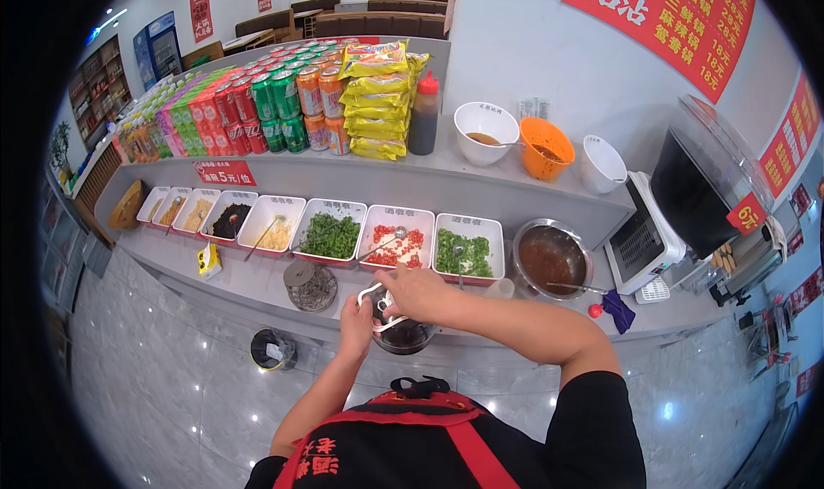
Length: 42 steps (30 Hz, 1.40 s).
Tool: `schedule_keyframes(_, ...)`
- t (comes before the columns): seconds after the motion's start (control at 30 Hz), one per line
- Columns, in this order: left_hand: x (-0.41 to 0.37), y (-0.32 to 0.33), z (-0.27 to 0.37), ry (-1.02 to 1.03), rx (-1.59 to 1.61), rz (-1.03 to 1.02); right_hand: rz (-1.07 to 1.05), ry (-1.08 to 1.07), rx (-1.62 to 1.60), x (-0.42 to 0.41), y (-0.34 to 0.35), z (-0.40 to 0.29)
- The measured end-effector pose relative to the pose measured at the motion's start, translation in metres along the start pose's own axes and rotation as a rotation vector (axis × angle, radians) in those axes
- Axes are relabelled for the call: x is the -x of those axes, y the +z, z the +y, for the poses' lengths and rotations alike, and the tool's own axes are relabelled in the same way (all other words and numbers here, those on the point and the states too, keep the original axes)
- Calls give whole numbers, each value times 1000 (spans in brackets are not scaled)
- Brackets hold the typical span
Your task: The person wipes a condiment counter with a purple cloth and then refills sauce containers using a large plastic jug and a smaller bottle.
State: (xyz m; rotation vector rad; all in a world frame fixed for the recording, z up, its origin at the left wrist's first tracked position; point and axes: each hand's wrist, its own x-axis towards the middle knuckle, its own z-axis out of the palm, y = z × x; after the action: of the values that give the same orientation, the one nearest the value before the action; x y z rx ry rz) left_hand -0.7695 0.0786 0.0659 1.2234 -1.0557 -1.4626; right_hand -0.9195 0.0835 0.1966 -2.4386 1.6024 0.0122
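Note:
My left hand point(356, 327) grips the left side of a white-edged object point(394, 323) just in front of the counter. My right hand point(415, 293) reaches across from the right, its fingers on the upper side of the same object. White looped parts show between the hands; its exact kind is unclear, partly covered by my fingers. Directly below sits a dark, round, clear-walled vessel point(407, 341) at the counter's front edge. Beyond my hands stand a white tray of chopped red chili point(396, 231) with a spoon and a white tray of chopped scallion point(465, 248) with a spoon.
More condiment trays point(270, 222) run leftward. A grey stack of round items point(310, 286) stands left of my hands. Rightward are a steel bowl of brown sauce point(553, 260) and a purple cloth point(618, 312). Drink cans point(283, 96) line the shelf; a bin point(273, 349) stands on the floor.

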Motion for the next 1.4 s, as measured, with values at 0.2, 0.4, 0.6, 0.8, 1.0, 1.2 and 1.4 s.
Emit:
schedule_keyframes(0.2, -2, 1, -1, -24, 1, -5, 0, -215, 69, -8, 16, 17)
schedule_keyframes(0.4, -1, 0, -1, -23, -31, -6, 19, -428, -23, -7, 17, 30)
schedule_keyframes(0.6, 2, 6, 4, -14, 33, -17, 153, -564, -58, -3, 28, 41)
schedule_keyframes(0.8, 1, 0, -1, -25, 72, 23, 51, -52, -47, -5, 13, 9)
schedule_keyframes(1.0, 1, 1, -7, -38, 58, 37, 74, -288, 42, -7, 25, 20)
schedule_keyframes(1.2, 2, 2, -6, -47, 21, 53, 224, -544, -220, -11, -11, 35)
schedule_keyframes(1.4, -3, 10, -8, -26, 59, 48, 121, -113, -490, 14, -18, 18)
